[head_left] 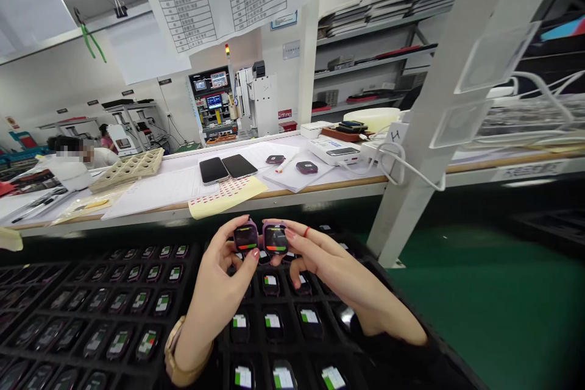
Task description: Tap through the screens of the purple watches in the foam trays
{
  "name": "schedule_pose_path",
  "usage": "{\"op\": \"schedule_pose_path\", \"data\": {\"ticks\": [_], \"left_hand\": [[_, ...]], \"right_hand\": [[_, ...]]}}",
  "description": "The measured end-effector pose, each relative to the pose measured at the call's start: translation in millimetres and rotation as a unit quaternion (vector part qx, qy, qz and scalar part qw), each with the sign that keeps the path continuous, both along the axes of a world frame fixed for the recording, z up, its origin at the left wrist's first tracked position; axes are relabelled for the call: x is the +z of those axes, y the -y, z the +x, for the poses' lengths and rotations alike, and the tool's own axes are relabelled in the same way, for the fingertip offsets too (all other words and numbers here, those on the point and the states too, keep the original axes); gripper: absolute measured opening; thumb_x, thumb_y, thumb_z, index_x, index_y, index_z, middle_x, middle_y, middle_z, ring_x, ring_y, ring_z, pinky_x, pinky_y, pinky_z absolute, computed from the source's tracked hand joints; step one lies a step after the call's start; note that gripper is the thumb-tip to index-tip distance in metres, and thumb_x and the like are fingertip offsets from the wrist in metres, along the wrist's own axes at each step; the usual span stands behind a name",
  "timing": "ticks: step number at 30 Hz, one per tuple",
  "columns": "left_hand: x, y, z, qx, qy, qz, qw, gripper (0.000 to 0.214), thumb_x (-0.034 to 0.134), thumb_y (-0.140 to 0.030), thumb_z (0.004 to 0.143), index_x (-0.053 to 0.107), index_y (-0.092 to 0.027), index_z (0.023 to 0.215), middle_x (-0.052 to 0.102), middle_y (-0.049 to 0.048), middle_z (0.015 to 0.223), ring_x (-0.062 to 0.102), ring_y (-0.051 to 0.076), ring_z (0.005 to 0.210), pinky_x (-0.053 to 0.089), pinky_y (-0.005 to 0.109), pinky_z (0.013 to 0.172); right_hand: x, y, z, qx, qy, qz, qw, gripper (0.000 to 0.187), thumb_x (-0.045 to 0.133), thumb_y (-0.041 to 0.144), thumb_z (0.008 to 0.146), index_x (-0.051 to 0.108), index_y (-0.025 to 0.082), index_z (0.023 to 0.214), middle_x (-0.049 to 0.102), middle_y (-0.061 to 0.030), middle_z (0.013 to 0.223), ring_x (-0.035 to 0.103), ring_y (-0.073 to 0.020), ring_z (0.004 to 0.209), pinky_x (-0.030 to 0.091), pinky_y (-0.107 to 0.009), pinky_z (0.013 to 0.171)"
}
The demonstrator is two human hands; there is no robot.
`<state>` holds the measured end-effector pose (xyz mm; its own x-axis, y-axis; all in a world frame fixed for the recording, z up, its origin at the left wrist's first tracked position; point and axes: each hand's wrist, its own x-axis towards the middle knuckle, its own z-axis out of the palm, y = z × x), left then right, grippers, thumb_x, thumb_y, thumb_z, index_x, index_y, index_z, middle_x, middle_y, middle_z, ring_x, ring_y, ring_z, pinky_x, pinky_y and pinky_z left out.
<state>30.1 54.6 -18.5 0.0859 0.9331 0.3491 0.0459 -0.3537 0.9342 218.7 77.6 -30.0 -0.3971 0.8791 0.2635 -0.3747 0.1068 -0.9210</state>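
My left hand (228,268) grips a purple-rimmed smartwatch body (245,236) between thumb and fingers. In my right hand (315,250) is a second smartwatch body (275,239) of the same kind, held close beside the first. Both screens face me, lit with a red and green bar near the bottom. Below the hands lies a black tray (256,298) with compartments that hold several more watch bodies, many showing white and green screens. Parts of the tray are hidden by my hands and forearms.
More black trays (46,286) of watch bodies lie at the left. On the bench beyond are two phones (227,168), papers, a yellow sheet (223,196), two dark watch bodies, a pen and a white device (331,151). A white post (415,183) rises at the right.
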Motion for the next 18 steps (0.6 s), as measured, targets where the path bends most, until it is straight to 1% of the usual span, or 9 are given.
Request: {"op": "schedule_pose_path", "data": {"ticks": [4,9,14,18], "left_hand": [[-0.8,-1.4,-0.2,0.001,-0.003,0.000,1.000,0.043,0.069,-0.025,0.088,0.057,-0.031,0.129,0.064,0.0024,0.128,0.063,0.015,0.107,0.052,0.020,0.081],[-0.2,-1.9,-0.4,0.003,-0.005,0.002,1.000,0.043,0.068,-0.025,0.088,0.056,-0.030,0.129,0.064,0.0027,0.129,0.063,0.016,0.106,0.053,0.021,0.080],[0.5,-1.6,-0.9,0.012,-0.007,-0.002,1.000,0.042,0.068,-0.026,0.089,0.057,-0.029,0.129,0.064,0.0033,0.128,0.063,0.018,0.110,0.053,0.024,0.086],[-0.8,-3.3,-1.3,0.021,-0.005,0.002,1.000,0.037,0.068,-0.027,0.089,0.060,-0.029,0.125,0.065,0.0033,0.124,0.064,0.018,0.107,0.053,0.025,0.087]], "right_hand": [[7.2,1.8,0.1,0.010,0.024,0.017,1.000,0.056,0.074,0.042,0.091,0.055,0.013,0.135,0.065,-0.0097,0.101,0.063,-0.0208,0.085,0.054,-0.017,0.051],[8.3,0.4,-0.6,0.014,0.033,0.034,0.999,0.055,0.073,0.032,0.087,0.053,0.014,0.135,0.064,-0.0101,0.109,0.062,-0.0191,0.084,0.054,-0.017,0.051],[6.4,1.1,-1.2,0.009,0.035,0.034,0.999,0.053,0.075,0.031,0.087,0.054,0.016,0.133,0.064,-0.0090,0.110,0.062,-0.0184,0.083,0.053,-0.017,0.051],[7.1,1.2,-2.4,0.000,0.044,0.042,0.998,0.052,0.075,0.035,0.089,0.055,0.015,0.133,0.065,-0.0076,0.098,0.062,-0.0191,0.079,0.053,-0.018,0.050]]}}
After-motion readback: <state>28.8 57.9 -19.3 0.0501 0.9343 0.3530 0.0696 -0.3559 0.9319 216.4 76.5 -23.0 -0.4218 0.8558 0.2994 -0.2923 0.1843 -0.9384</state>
